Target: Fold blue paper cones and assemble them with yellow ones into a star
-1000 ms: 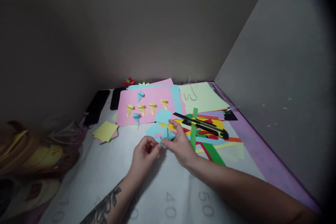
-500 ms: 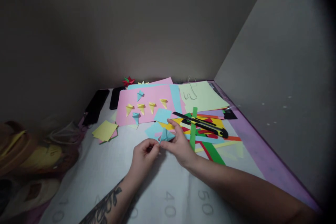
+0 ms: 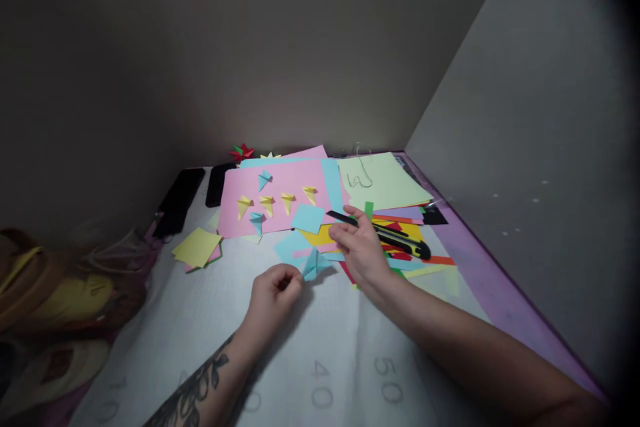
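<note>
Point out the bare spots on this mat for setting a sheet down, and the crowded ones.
Bare: the near mat between the forearms, and the patch bordered by the yellow squares, pink sheet and left hand, which pinches a blue fold. Crowded: around the right hand, where strips and the cutter pile up.

On my feed the folded piece (image 3: 313, 265) sits low over the mat (image 3: 320, 360), pinched at the fingertips of the left hand (image 3: 273, 297). The right hand (image 3: 361, 250) lies right of it and a little behind, over a heap of strips (image 3: 440, 265), with the cutter knife (image 3: 404, 242) on that heap just beyond. Behind both hands a big sheet (image 3: 287, 180) carries small folded pieces (image 3: 266, 201), and a loose square (image 3: 307, 218) overlaps its near edge. Left of the sheet lies a stack of squares (image 3: 197, 247), and behind that two slabs (image 3: 179, 200), phones I think.
</note>
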Demonstrator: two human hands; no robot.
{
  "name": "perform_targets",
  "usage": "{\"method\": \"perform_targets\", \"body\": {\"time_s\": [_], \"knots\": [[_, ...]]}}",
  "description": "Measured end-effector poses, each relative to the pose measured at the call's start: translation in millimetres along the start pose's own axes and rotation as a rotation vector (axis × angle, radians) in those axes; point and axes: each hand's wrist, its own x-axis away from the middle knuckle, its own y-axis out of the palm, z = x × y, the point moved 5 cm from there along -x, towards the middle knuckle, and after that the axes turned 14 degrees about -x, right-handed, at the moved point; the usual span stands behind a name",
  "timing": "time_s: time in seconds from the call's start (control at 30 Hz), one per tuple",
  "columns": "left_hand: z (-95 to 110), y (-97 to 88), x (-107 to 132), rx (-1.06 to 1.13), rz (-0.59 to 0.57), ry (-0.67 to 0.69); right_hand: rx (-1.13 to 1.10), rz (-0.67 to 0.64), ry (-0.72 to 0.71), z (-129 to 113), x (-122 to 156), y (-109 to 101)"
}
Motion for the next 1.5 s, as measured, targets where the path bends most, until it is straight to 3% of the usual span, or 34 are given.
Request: {"method": "perform_targets", "body": {"time_s": [0.1,0.2,0.27,0.33,0.43,0.53,0.67,0.77,0.93,1.03,1.2,1.33,1.5], "knots": [[-6.1,-3.5,0.1,0.167,0.059,-0.144,0.011,-0.052,0.000,7.3,5.6,1.9],[-6.0,-4.3,2.9,0.297,0.113,-0.189,0.114,-0.251,0.201,32.7,24.1,12.1],[-3.7,-0.2,5.5,0.337,0.083,-0.175,0.149,-0.348,0.303,45.3,35.7,16.4],[-1.8,6.3,7.9,0.324,0.020,-0.154,0.147,-0.364,0.330,49.7,40.6,16.9],[-1.3,15.9,8.6,0.250,-0.068,-0.110,0.138,-0.305,0.302,47.8,37.8,13.8],[-5.5,20.3,4.6,0.331,-0.128,-0.109,0.154,-0.232,0.273,44.4,30.6,9.5],[-14.9,3.2,-2.3,0.531,0.048,-0.188,0.281,-0.187,0.220,38.6,23.2,3.7],[-13.0,-9.1,-2.9,0.569,0.079,-0.163,0.374,-0.257,0.232,37.2,24.5,5.2],[-5.5,-10.0,1.0,0.424,-0.140,-0.064,0.413,-0.343,0.210,37.7,29.1,11.4],[-9.4,-6.7,2.5,0.311,-0.241,-0.108,0.411,-0.397,0.201,39.3,29.1,12.9],[-14.8,-9.7,3.2,0.421,-0.162,-0.253,0.380,-0.465,0.136,36.8,28.9,11.6],[-15.5,-8.4,5.1,0.532,-0.167,-0.336,0.532,-0.583,-0.009,33.0,31.3,16.0],[-15.4,-7.0,6.0,0.610,-0.193,-0.331,0.676,-0.575,-0.124,28.9,32.1,17.1]]}}
